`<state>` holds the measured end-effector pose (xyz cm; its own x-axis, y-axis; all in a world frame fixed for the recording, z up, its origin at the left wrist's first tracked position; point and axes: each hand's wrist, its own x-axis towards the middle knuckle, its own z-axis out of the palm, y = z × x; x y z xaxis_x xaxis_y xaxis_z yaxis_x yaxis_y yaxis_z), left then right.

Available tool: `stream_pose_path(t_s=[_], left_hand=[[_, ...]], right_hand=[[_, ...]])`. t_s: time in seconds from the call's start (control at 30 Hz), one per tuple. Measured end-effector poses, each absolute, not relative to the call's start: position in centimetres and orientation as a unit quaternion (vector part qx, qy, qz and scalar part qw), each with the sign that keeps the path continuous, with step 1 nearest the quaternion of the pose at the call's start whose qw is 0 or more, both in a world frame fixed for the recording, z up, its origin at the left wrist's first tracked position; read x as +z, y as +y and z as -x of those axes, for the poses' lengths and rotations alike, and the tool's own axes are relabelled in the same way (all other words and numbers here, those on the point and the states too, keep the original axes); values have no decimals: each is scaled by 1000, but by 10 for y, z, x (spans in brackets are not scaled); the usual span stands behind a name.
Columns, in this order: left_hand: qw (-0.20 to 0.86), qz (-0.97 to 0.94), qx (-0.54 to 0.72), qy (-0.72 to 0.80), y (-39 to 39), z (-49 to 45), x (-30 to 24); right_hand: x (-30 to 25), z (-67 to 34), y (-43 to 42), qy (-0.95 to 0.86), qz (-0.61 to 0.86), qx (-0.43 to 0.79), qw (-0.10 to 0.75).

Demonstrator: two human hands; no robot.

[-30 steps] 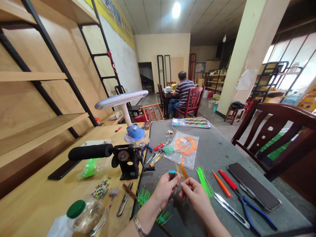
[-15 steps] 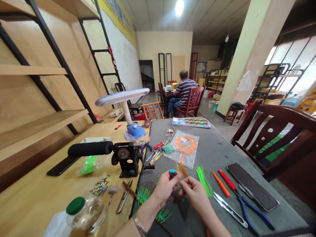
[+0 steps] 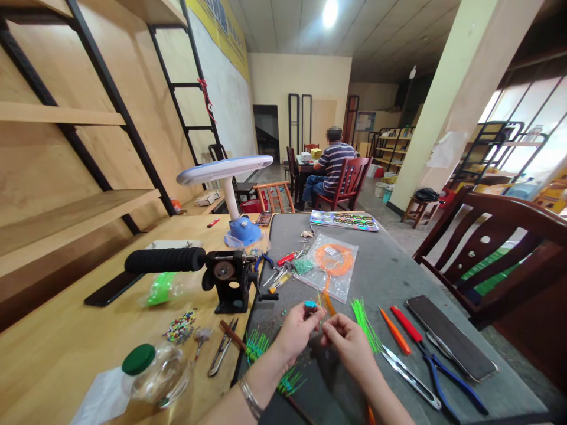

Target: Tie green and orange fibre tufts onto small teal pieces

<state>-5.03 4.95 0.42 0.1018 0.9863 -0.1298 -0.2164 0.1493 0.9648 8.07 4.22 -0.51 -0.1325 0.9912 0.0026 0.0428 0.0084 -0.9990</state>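
pinching hands (image 3: 297, 330), blurred coil label (image 3: 330, 251)

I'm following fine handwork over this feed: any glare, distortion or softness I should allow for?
Head view: ceiling lamp and window bleach to white; head view: the chair at right looks stretched; head view: left hand and right hand are readable, but the detail between them is too fine to make out.

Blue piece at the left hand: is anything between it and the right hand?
Yes: as this view shows it, the fingertips of the left hand lie between the blue piece and the right hand. The orange strip lies beyond the hands, out of the way. Any fine thread there is too small to tell.
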Motion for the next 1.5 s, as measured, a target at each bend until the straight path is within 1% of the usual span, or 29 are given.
stream_pose_path(t_s=[0.13,0.33,0.53,0.8,0.93,1.07,1.17,1.3,1.5], left_hand=[[612,-436,492,440,50,50,3],[596,-437,491,462,52,53,4],[592,-432,500,462,52,53,4],[597,-440,505,441,50,50,4],[586,-448,517,435,50,51,6],[582,-442,516,448,50,52,6],[582,-440,518,446,50,51,4],[588,-448,522,425,50,49,3],[576,-441,519,453,50,52,7]], right_hand=[[-3,-82,43,-536,471,529,460],[-6,-92,39,-524,493,551,423],[-10,-91,39,-532,489,542,429],[1,-83,42,-540,487,524,444],[-3,-88,41,-552,480,529,431],[-11,-93,43,-589,485,494,416],[-9,-89,45,-596,487,475,427],[-4,-86,47,-584,480,479,446],[-13,-97,45,-601,476,488,416]])
